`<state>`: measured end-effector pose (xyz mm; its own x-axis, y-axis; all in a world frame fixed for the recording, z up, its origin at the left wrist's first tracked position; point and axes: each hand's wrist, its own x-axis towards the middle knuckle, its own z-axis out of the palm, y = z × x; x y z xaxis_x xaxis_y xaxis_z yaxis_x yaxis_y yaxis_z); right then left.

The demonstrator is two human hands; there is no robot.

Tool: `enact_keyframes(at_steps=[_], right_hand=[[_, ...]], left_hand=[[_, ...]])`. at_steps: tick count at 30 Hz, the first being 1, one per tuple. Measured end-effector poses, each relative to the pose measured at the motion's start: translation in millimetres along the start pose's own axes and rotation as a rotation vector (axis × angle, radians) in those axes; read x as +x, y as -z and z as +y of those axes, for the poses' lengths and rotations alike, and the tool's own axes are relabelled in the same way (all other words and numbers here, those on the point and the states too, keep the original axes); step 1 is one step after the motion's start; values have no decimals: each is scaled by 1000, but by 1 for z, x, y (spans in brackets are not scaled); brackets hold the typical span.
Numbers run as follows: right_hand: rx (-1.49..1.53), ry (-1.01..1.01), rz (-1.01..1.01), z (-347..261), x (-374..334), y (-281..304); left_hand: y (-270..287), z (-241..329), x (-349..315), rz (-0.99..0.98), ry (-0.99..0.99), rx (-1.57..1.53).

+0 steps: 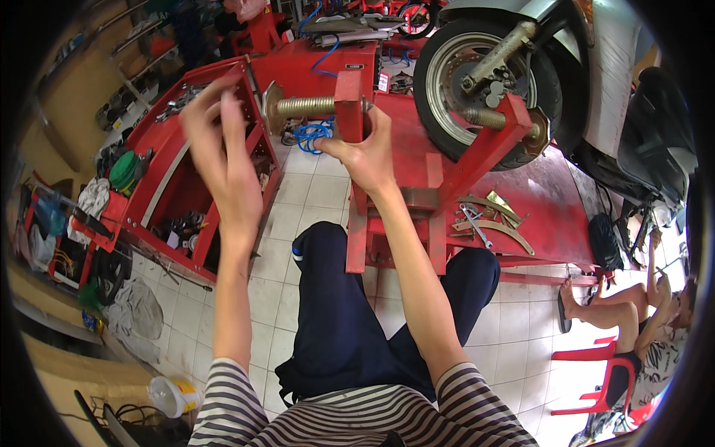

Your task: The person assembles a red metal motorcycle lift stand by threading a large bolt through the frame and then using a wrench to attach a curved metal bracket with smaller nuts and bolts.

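Note:
A red steel wheel clamp is fixed at the near end of a red lift platform (pixel 547 201). Through its left upright (pixel 348 97) runs a thick threaded screw (pixel 307 106) with a flat brass-coloured end plate (pixel 272 106). My right hand (pixel 369 158) is wrapped round that upright just below the screw, thumb to the left. My left hand (pixel 227 167), smeared by motion, is raised left of the end plate, fingers apart and holding nothing. The clamp's right upright (pixel 495 141) carries a similar screw (pixel 484 118), pointing at the scooter's front wheel (pixel 447 89).
A combination wrench (pixel 477 226) and curved metal pieces (pixel 506 235) lie on the platform. At left stands a red tool cabinet (pixel 257 149) with tools on top. A blue coiled hose (pixel 314 135) hangs behind the clamp. A person (pixel 640 313) sits on a red chair (pixel 596 372) at right.

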<state>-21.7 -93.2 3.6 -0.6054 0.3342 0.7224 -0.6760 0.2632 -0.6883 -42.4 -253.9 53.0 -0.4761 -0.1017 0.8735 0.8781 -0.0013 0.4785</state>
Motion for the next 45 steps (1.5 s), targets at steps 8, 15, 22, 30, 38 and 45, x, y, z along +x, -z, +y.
enact_keyframes(at_steps=[8,15,22,30,38,45], right_hand=[[27,19,-38,-6,-3,-2],[40,80,-4,-5,-1,-6],[4,-24,-16,-1,2,0],[12,124,-2,9,7,1],[-166,-51,-216,29,6,21],[-18,71,-26,3,-1,0]], left_hand=[[1,-5,13,-430,-93,-69],[6,-13,-32,-137,-426,-140],[13,-4,23,-573,321,-10],[24,-1,1,-184,-56,-154],[6,-4,-2,-500,155,-123],[23,-16,13,-445,46,-418]])
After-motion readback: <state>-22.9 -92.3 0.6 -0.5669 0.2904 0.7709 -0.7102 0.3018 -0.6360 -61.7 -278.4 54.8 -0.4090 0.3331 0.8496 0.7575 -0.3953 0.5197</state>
